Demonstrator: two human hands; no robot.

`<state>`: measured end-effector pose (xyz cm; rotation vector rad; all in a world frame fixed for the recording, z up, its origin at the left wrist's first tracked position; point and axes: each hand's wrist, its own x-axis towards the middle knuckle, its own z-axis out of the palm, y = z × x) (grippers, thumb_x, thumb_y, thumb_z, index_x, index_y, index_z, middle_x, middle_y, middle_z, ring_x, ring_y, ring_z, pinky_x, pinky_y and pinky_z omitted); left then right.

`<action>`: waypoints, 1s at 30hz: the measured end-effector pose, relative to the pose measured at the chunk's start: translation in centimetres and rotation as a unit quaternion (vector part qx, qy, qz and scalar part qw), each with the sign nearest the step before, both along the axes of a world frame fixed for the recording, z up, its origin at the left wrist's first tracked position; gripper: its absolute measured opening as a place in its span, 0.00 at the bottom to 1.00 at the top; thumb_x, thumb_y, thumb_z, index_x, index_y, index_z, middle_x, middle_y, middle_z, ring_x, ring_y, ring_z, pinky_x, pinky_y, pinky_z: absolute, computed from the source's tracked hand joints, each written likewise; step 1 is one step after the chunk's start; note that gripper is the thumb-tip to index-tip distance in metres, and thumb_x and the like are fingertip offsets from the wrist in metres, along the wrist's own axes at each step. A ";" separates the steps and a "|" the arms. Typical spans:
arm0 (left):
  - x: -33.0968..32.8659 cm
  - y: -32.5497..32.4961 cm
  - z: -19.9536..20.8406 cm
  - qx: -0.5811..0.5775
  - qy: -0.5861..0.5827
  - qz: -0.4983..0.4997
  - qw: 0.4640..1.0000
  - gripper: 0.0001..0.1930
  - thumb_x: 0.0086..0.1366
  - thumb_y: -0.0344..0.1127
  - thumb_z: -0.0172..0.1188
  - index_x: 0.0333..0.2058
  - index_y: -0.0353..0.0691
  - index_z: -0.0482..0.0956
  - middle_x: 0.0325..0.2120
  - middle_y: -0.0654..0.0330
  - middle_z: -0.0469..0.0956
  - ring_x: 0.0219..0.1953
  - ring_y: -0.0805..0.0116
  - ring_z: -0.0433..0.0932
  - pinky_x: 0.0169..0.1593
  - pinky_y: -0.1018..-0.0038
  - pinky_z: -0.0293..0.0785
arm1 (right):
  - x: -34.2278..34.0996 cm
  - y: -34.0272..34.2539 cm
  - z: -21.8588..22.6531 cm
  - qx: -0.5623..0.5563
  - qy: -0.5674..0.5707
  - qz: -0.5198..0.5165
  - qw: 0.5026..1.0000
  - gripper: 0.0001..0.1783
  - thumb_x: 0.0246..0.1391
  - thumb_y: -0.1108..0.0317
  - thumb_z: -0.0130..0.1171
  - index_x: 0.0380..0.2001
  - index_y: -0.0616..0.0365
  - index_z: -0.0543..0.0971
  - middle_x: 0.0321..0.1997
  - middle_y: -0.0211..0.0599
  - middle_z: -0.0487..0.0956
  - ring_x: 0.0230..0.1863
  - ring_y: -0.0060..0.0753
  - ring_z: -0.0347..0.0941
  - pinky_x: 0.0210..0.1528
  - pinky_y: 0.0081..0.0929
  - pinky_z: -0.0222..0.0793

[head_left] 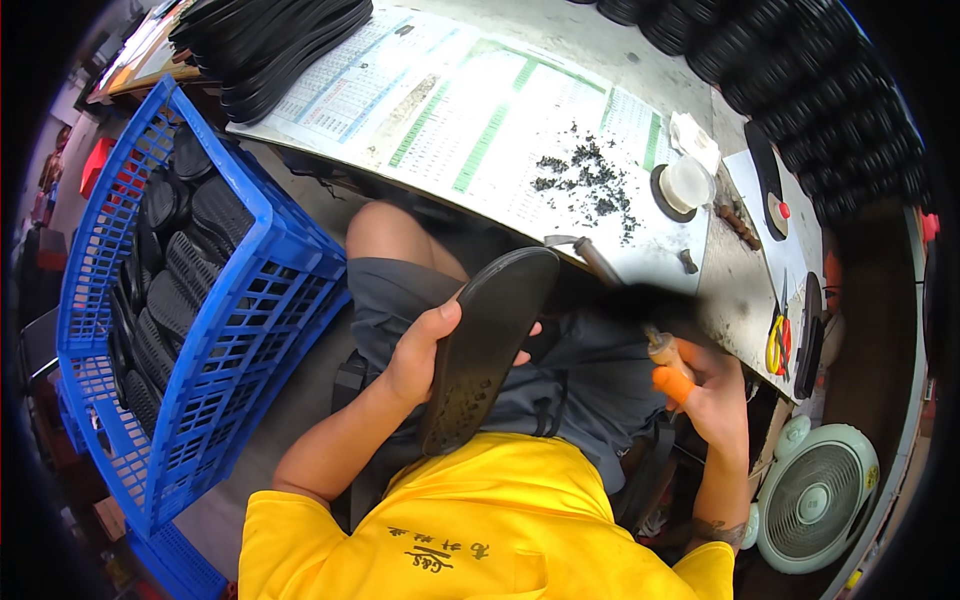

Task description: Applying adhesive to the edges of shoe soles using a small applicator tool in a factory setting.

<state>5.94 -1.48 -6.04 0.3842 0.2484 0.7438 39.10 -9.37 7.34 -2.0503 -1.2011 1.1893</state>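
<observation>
My left hand (430, 350) grips a black shoe sole (490, 340) by its middle, with the thumb on the near face and fingertips round the far edge. The sole is tilted above my lap, and small pits mark its lower end. My right hand (705, 390), with an orange cover on one finger, is closed round a wooden-handled tool (662, 347). Beyond that handle is a dark shape (640, 303), smeared by motion; its kind cannot be made out. A brown-handled tool with a bent metal end (598, 262) is at the table edge.
A blue crate (265, 235) of black soles stands at left. The paper-covered table (420, 110) bears black scraps (590, 185), a round white container (688, 185), yellow-handled scissors (776, 340) and a stack of black strips (275, 50). A pale green fan (815, 500) stands at lower right.
</observation>
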 end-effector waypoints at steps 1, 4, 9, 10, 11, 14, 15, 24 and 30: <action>0.0 0.1 0.1 0.001 0.000 0.000 1.000 0.45 0.81 0.59 0.53 0.84 0.35 0.55 0.77 0.44 0.68 0.76 0.48 0.73 0.76 0.51 0.73 | 0.4 -0.3 -0.4 0.001 0.000 0.000 1.000 0.22 0.63 0.72 0.77 0.59 0.65 0.90 0.31 0.23 0.84 0.27 0.11 0.74 0.30 0.17 0.72; 0.2 0.5 0.1 -0.006 -0.019 -0.023 1.000 0.44 0.82 0.59 0.51 0.83 0.31 0.57 0.79 0.40 0.65 0.78 0.40 0.70 0.78 0.43 0.70 | 2.9 -1.7 -1.9 0.121 0.010 -0.086 0.989 0.21 0.69 0.71 0.73 0.62 0.62 0.88 0.35 0.24 0.85 0.29 0.11 0.74 0.31 0.16 0.70; 0.0 0.4 -0.2 -0.028 -0.060 -0.018 0.998 0.45 0.82 0.61 0.49 0.82 0.29 0.57 0.81 0.39 0.62 0.80 0.35 0.65 0.79 0.39 0.66 | 7.6 0.1 -3.8 0.300 -0.141 -0.151 0.931 0.15 0.72 0.67 0.70 0.57 0.58 0.88 0.36 0.24 0.81 0.36 0.16 0.77 0.32 0.18 0.70; -0.2 0.1 -0.3 -0.031 -0.063 -0.011 0.997 0.45 0.82 0.61 0.49 0.82 0.29 0.57 0.81 0.39 0.62 0.81 0.36 0.65 0.79 0.40 0.68 | 9.4 0.6 -5.4 0.364 -0.216 -0.109 0.899 0.14 0.72 0.66 0.71 0.55 0.59 0.89 0.37 0.26 0.81 0.38 0.19 0.78 0.34 0.20 0.72; -0.3 0.1 0.1 -0.015 -0.048 -0.007 0.999 0.45 0.82 0.61 0.49 0.82 0.29 0.57 0.80 0.39 0.63 0.80 0.36 0.66 0.78 0.41 0.69 | 11.5 0.7 -7.0 0.326 -0.259 -0.129 0.900 0.15 0.70 0.65 0.72 0.54 0.61 0.89 0.37 0.29 0.82 0.39 0.22 0.79 0.37 0.24 0.73; 0.0 0.2 -0.2 0.018 -0.026 -0.010 0.999 0.45 0.82 0.61 0.47 0.82 0.29 0.58 0.79 0.39 0.66 0.78 0.37 0.69 0.76 0.43 0.73 | 14.0 0.3 -9.2 0.266 -0.309 -0.160 0.899 0.18 0.66 0.62 0.76 0.50 0.66 0.90 0.38 0.38 0.82 0.39 0.32 0.79 0.44 0.34 0.74; 0.0 0.2 -0.2 0.029 -0.008 -0.005 1.000 0.45 0.83 0.62 0.46 0.82 0.29 0.59 0.78 0.40 0.68 0.77 0.38 0.70 0.75 0.44 0.75 | 14.3 0.2 -9.4 0.261 -0.327 -0.146 0.896 0.19 0.65 0.62 0.76 0.51 0.65 0.90 0.39 0.41 0.83 0.38 0.35 0.79 0.43 0.34 0.74; 0.6 0.5 -0.2 0.028 0.025 -0.002 0.999 0.44 0.83 0.61 0.42 0.81 0.29 0.60 0.77 0.41 0.69 0.77 0.39 0.70 0.74 0.44 0.75 | 12.4 1.7 -8.3 0.350 -0.573 -0.046 0.739 0.21 0.62 0.65 0.77 0.56 0.60 0.89 0.41 0.42 0.84 0.44 0.45 0.80 0.48 0.41 0.76; 0.4 0.4 -0.9 0.018 0.019 -0.003 1.000 0.43 0.84 0.61 0.41 0.82 0.29 0.59 0.78 0.41 0.68 0.78 0.39 0.70 0.75 0.44 0.74 | 5.4 6.5 -6.8 0.331 -0.352 0.024 0.875 0.19 0.59 0.69 0.79 0.53 0.58 0.89 0.42 0.40 0.85 0.47 0.47 0.81 0.51 0.42 0.77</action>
